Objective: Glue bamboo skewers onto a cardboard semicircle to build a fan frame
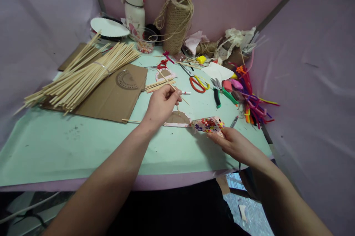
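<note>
With our left hand [163,103] we are pinching a wooden stick [166,78]; with our right [235,143], well apart, we are gripping a flower-patterned tapered object [207,124]. A pink-edged cardboard piece [180,118] is lying between them. Bundled sticks [95,71] are resting left, green-handled cutters [229,96] right, a twine spool [177,25] far.

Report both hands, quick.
Left hand: closed, holding a thin wooden stick.
Right hand: closed, holding a colorful patterned piece.

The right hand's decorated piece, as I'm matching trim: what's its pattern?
Decorated piece: pale with red, purple and yellow patches; best in head view.
</note>
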### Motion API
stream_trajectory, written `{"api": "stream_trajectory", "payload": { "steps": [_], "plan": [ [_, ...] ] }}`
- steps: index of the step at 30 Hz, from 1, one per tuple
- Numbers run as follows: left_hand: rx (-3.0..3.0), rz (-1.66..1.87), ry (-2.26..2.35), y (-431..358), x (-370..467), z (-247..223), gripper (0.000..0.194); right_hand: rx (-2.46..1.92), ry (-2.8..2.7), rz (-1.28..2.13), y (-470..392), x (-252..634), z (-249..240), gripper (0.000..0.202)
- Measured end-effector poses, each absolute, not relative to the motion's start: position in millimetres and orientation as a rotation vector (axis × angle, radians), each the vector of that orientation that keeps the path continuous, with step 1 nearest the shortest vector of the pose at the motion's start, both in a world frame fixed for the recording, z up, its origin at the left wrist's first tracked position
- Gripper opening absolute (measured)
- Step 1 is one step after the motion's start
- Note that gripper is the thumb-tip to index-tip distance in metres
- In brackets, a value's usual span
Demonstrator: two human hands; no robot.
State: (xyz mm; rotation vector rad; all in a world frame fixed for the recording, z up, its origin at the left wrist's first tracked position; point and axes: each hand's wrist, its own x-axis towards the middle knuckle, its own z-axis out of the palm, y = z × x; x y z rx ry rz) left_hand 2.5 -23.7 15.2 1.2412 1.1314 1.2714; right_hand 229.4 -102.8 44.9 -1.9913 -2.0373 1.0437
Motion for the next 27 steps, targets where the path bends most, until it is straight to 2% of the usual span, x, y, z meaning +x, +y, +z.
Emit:
{"api": "stream_trajectory", "payload": {
  "steps": [10, 27],
  "plan": [
    [1.246, 1.262, 1.14, -24.0, 4.5, 15.4, 0.013, -1.987, -1.988, 1.091, -102.5, 226.2, 54.3, 0.039],
    [1.275, 1.249, 1.145, -24.8, 4.5, 13.7, 0.014, -2.008, -2.181, 0.97, -99.1, 220.9, 54.0, 0.044]
  ]
}}
